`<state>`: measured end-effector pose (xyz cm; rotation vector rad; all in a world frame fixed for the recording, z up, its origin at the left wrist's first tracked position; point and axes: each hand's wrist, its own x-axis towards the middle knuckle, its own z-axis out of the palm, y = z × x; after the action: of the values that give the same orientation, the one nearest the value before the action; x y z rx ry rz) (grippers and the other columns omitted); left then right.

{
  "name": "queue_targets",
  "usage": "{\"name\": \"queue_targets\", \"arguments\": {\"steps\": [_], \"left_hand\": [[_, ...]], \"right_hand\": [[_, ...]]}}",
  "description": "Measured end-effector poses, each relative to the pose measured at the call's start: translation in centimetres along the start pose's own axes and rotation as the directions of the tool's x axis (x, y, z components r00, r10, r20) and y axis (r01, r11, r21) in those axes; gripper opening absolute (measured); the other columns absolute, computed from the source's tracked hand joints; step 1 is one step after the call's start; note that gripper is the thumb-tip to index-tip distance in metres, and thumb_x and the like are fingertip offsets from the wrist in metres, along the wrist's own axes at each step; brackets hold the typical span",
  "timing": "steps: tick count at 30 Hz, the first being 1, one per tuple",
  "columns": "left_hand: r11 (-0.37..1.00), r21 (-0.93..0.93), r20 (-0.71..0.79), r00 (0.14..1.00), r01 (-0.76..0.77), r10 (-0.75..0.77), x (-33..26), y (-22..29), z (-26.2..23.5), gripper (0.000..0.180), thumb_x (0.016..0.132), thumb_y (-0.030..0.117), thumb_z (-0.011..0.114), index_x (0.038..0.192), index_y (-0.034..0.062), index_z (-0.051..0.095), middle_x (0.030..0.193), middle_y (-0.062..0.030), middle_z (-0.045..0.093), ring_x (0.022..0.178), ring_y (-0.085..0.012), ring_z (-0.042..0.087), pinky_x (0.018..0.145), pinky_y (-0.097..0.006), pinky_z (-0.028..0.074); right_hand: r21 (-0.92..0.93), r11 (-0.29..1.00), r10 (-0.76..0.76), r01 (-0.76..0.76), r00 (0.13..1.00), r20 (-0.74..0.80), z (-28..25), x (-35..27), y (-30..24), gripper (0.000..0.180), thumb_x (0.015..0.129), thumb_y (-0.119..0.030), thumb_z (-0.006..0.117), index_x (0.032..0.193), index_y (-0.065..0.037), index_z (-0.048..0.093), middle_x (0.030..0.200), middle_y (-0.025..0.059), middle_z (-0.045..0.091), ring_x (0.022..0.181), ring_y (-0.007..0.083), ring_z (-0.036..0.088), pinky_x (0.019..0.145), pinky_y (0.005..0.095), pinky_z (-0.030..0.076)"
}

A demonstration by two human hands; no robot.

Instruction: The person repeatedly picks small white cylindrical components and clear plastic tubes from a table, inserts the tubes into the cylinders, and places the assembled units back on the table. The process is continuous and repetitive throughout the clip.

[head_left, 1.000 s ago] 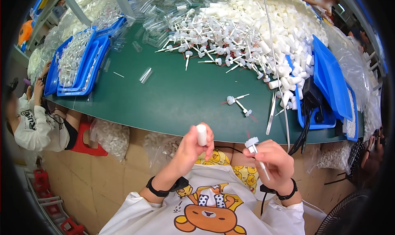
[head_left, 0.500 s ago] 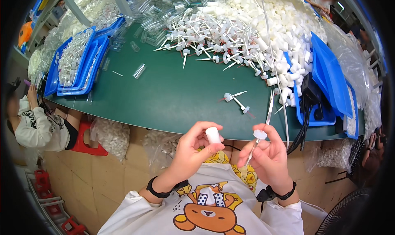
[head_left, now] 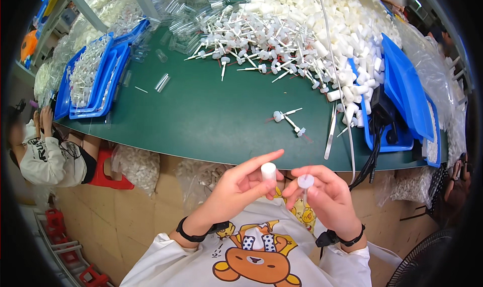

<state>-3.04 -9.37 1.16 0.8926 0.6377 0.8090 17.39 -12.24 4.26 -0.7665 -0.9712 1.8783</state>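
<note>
In front of my body, over the table's near edge, both hands are raised close together. My left hand pinches a white cylindrical cap upright between thumb and fingers, its index finger stretched out. My right hand grips a white stemmed part with a round disc head; the disc faces up and its stem is mostly hidden by the fingers. The cap and the part are apart. On the green table ahead lie two loose stemmed parts and a pair of metal tweezers.
A heap of stemmed parts fills the far middle, beside piled white caps and clear tubes. Blue trays stand at left, more blue trays at right. A white cable crosses the right side. Another person sits at left.
My right hand has turned, so the disc now faces up and the stem points down. Both hands are slightly lower and closer together; the left index finger has straightened. The tweezers show more fully.
</note>
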Motion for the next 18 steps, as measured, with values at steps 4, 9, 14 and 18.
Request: {"name": "queue_targets", "arguments": {"steps": [4, 9, 14, 18], "left_hand": [[0.999, 0.051, 0.059, 0.998, 0.018, -0.021, -0.3, 0.2, -0.3, 0.050, 0.088, 0.001, 0.056, 0.134, 0.0021, 0.038, 0.106, -0.0093, 0.059, 0.088, -0.0127, 0.059, 0.076, -0.025, 0.050], [0.993, 0.113, 0.030, 0.999, 0.013, -0.016, -0.2, 0.3, 0.2, 0.046, 0.087, 0.000, 0.058, 0.130, -0.0005, 0.043, 0.113, -0.0119, 0.058, 0.101, -0.0162, 0.059, 0.083, -0.026, 0.050], [0.985, 0.171, -0.014, 1.000, 0.028, -0.026, 0.1, 0.6, 0.3, 0.040, 0.085, -0.004, 0.056, 0.125, -0.0057, 0.048, 0.117, -0.0145, 0.057, 0.097, -0.0189, 0.061, 0.083, -0.028, 0.052], [0.979, 0.193, 0.015, 0.997, 0.072, -0.076, 0.1, 0.6, -0.2, 0.043, 0.090, 0.003, 0.053, 0.132, -0.0012, 0.042, 0.106, -0.0114, 0.063, 0.097, -0.0131, 0.059, 0.083, -0.025, 0.048]], "right_hand": [[-0.089, 0.987, -0.138, 0.137, 0.990, -0.006, -0.2, 0.2, 0.6, 0.028, 0.086, 0.005, 0.053, 0.113, 0.001, 0.045, 0.109, 0.0196, 0.059, 0.107, 0.0244, 0.056, 0.096, 0.0378, 0.041], [-0.596, 0.688, -0.458, 0.414, 0.885, 0.086, -0.1, 1.4, 1.4, 0.036, 0.074, 0.001, 0.070, 0.104, -0.004, 0.051, 0.105, 0.0114, 0.064, 0.093, 0.0227, 0.057, 0.084, 0.0331, 0.044], [-0.842, 0.316, -0.578, 0.437, 0.793, 0.194, 0.1, 2.0, 2.3, 0.038, 0.064, -0.005, 0.078, 0.098, -0.006, 0.061, 0.100, 0.0046, 0.065, 0.083, 0.0232, 0.055, 0.073, 0.0308, 0.043], [-0.878, 0.251, -0.586, 0.409, 0.786, 0.198, -0.5, 2.1, 2.5, 0.038, 0.063, -0.005, 0.078, 0.098, -0.007, 0.063, 0.098, 0.0048, 0.064, 0.079, 0.0224, 0.052, 0.069, 0.0303, 0.043]]}}
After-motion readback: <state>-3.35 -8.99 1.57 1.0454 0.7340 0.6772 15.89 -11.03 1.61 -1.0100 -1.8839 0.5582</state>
